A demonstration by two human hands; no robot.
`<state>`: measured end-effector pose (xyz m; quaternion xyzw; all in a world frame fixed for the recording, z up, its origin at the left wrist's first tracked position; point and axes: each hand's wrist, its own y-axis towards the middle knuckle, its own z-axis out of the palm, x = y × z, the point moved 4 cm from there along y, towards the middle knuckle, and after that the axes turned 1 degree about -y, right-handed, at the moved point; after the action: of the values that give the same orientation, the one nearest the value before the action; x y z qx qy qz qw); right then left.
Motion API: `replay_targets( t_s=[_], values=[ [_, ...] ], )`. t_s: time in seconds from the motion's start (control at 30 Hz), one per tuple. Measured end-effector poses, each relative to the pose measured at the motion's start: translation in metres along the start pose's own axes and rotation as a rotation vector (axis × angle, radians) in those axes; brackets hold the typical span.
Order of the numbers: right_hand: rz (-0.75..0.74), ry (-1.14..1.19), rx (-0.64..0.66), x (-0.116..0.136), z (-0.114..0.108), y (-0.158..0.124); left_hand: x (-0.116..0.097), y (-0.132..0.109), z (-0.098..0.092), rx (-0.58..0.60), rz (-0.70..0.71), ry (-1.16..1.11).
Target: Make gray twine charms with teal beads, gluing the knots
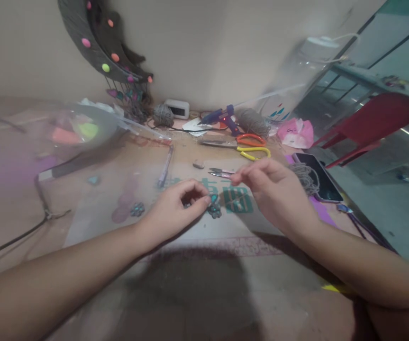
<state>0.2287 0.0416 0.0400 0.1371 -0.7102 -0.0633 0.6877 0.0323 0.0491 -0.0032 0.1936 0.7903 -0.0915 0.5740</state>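
Bare forearms (65, 279) come closest to the head camera, reaching from both sides toward the big scissors (233, 143) with orange and yellow handles. Nearer the camera than the scissors, the person's left hand (176, 208) pinches a gray-and-teal flower ornament (214, 210) between thumb and fingers, low over a pale sheet (94, 227). The right hand (275, 192), just in front of the yellow handle, has thumb and fingertips drawn narrow (whether they grip anything, one cannot tell). Small snips (222, 172) show by those fingertips, in front of the scissors' blades. Left of the scissors is a pen (166, 166); a second flower (137, 209) sits farther left and nearer the camera. Behind them stands a blue glue gun (220, 116); to their right, gray yarn (305, 177) touches a phone (327, 182).
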Motion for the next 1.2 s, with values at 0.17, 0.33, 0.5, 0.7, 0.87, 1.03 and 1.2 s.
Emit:
replay_targets(
  t_s=[0.17,0.33,0.5,0.7,0.87,1.03,1.2],
  values=[
    [-0.004,0.098,0.002,0.031,-0.016,0.008,-0.002,0.0,0.0,0.016,0.027,-0.012],
    [-0.028,-0.038,0.024,0.046,-0.03,0.014,-0.003,-0.002,0.002,0.018,0.14,0.096],
    [0.112,-0.059,0.098,0.039,-0.018,0.01,-0.007,-0.005,0.005,-0.016,0.314,0.272],
    [0.126,0.013,0.184,0.032,-0.002,0.001,-0.009,-0.009,0.012,-0.036,0.442,0.41],
    [0.06,0.109,0.205,0.032,-0.006,-0.003,-0.006,-0.012,0.017,-0.022,0.48,0.47],
    [0.034,0.012,0.199,0.032,-0.012,-0.004,-0.008,-0.011,0.016,-0.058,0.453,0.454],
    [0.036,-0.075,0.175,0.037,-0.014,-0.001,-0.04,-0.008,0.006,-0.075,0.352,0.371]
  ],
)
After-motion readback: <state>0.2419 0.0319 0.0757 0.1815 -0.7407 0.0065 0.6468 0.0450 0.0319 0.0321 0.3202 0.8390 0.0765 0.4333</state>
